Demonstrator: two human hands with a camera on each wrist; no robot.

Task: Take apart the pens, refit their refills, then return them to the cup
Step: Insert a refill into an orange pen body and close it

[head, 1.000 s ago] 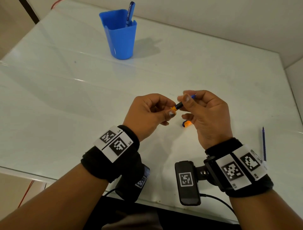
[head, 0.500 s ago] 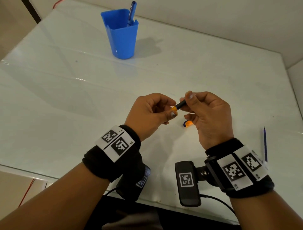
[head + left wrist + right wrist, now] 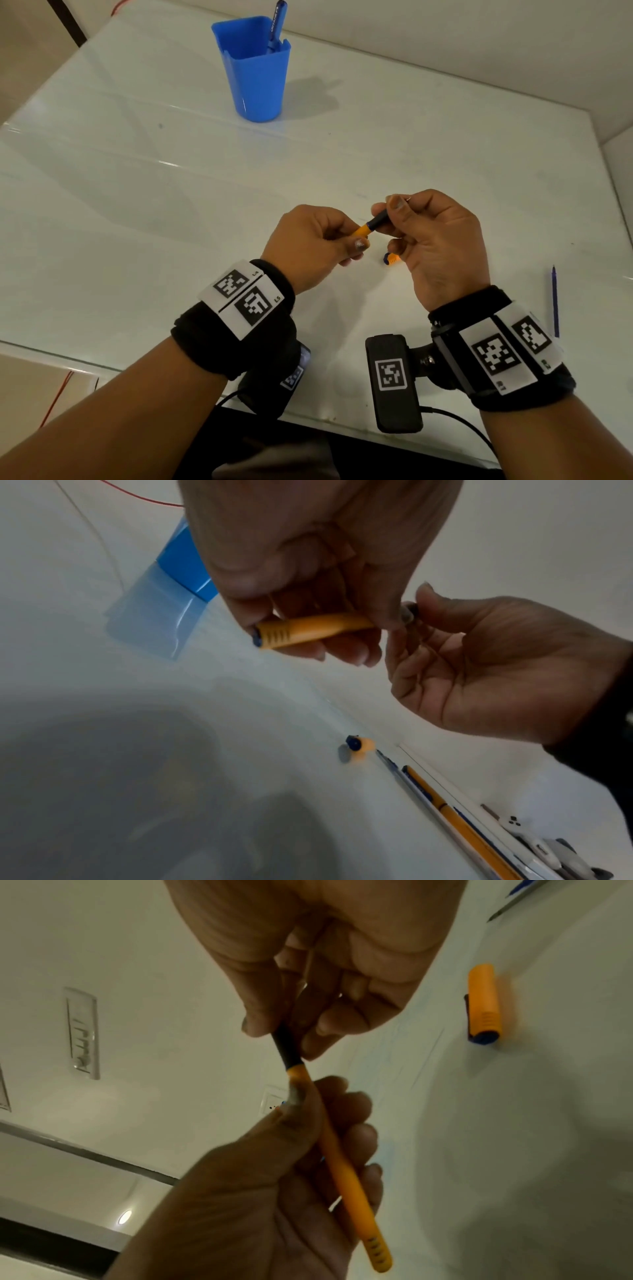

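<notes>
An orange pen barrel point(image 3: 361, 231) is held above the table between both hands. My left hand point(image 3: 342, 236) grips the orange barrel point(image 3: 308, 630), its ribbed rear end poking out of the fist point(image 3: 375, 1248). My right hand point(image 3: 407, 219) pinches the pen's black front section point(image 3: 286, 1047) with thumb and fingertips. The pen's tip is hidden inside the right fingers. An orange cap point(image 3: 390, 259) with a blue end lies on the table under the right hand. The blue cup point(image 3: 255, 72) stands at the far left with one blue pen point(image 3: 275, 24) in it.
A thin blue refill point(image 3: 555, 301) lies on the white glass table point(image 3: 137, 205) to the right of my right wrist. Walls close the table's far and right sides. The table's near edge is just under my wrists.
The right fingers have shifted along the black front section, and the blue tip that showed beyond them is now covered. Both hands stay in about the same place.
</notes>
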